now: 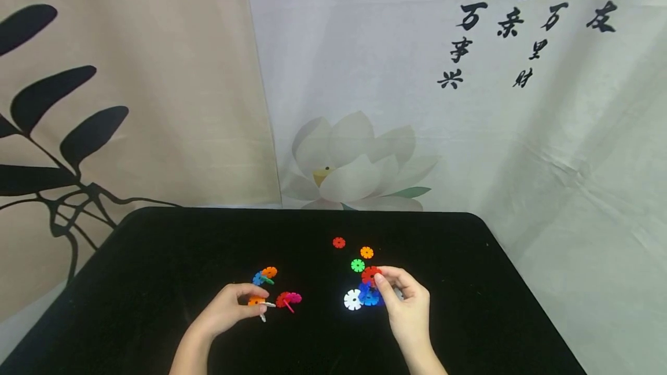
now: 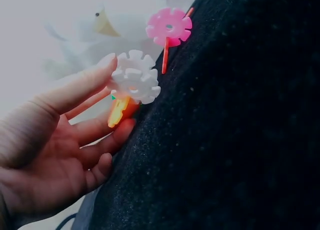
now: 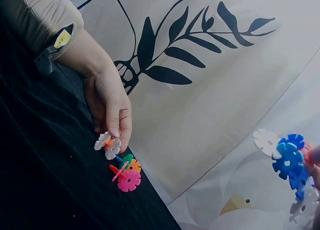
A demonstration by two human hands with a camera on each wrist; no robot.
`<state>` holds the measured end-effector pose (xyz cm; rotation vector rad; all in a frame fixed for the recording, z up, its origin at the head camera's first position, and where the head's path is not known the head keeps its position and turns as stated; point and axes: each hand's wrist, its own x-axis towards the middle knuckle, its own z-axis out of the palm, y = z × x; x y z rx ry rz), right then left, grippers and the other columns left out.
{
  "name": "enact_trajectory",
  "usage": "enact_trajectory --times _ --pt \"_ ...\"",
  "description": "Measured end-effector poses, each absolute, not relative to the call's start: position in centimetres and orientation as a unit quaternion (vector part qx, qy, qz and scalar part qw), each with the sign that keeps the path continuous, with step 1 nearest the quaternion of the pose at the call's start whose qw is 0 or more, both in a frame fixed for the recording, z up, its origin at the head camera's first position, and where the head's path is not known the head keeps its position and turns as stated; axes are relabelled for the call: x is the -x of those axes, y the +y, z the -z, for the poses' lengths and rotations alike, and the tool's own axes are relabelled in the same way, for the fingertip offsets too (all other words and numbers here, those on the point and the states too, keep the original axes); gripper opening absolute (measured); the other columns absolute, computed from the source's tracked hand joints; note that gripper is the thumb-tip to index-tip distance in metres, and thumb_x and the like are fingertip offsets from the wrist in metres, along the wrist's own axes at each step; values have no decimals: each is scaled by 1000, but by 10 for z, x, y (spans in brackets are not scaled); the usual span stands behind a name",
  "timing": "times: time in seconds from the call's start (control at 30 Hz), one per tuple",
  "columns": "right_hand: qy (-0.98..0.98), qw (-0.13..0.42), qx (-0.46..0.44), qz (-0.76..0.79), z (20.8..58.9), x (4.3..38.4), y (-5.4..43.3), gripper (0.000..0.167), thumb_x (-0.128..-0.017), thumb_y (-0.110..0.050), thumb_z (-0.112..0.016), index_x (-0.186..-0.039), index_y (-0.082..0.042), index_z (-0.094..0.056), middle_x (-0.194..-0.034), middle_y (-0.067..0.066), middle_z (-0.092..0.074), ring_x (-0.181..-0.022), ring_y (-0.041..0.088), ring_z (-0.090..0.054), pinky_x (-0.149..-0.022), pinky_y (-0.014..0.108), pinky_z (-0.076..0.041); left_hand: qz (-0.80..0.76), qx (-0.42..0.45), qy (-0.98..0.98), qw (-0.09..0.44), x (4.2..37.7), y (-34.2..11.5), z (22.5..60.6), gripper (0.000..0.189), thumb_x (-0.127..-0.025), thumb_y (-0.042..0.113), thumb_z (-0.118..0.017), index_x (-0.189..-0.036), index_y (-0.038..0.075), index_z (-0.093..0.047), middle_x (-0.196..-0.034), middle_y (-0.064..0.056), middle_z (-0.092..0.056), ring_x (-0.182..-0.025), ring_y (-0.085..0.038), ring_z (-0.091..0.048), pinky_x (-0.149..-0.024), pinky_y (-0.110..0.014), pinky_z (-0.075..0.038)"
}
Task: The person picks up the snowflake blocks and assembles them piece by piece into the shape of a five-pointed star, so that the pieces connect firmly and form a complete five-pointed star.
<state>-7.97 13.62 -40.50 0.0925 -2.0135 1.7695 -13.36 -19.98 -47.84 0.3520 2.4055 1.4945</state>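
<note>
My left hand (image 1: pixel 224 308) pinches a joined piece of notched plastic snowflake discs, with white discs (image 2: pixel 137 82) and an orange disc (image 2: pixel 118 112). Just right of it lies a joined red and pink piece (image 1: pixel 289 298). Behind it sits a blue, orange and green piece (image 1: pixel 267 275). Over on the right, thumb and fingers of my right hand (image 1: pixel 409 308) pinch a red disc (image 1: pixel 370 275). That disc belongs to a cluster of blue discs (image 1: pixel 369 296) and a white disc (image 1: pixel 352 300); the fingers partly hide the cluster's right side.
Loose discs lie beyond the right hand: a green disc (image 1: pixel 358 265), an orange disc (image 1: pixel 367 252) and a red disc (image 1: pixel 339 242). All lie on a black-covered table (image 1: pixel 208 236). A printed curtain (image 1: pixel 365 45) hangs behind the far edge.
</note>
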Motion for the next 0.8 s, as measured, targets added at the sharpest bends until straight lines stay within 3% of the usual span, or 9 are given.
enact_trajectory --times 0.37,0.8 --pt "-726 223 -39 -649 406 80 136 8 -88 -8 -69 -95 -5 -71 -84 5 -71 -73 19 -65 -65 29 -55 -561 -88 820 77 136 -193 478 36 -80 15 -75 -111 0 -65 -115 -18 -61 -95 -27 -63 -75 -30 -54" --pt "-737 201 -41 -644 408 78 132 10 -88 -13 -70 -96 -6 -71 -86 3 -71 -76 18 -67 -72 28 -54 -644 -56 763 11 129 -169 447 36 -85 13 -72 -118 3 -62 -109 -12 -65 -91 -21 -63 -77 -31 -52"
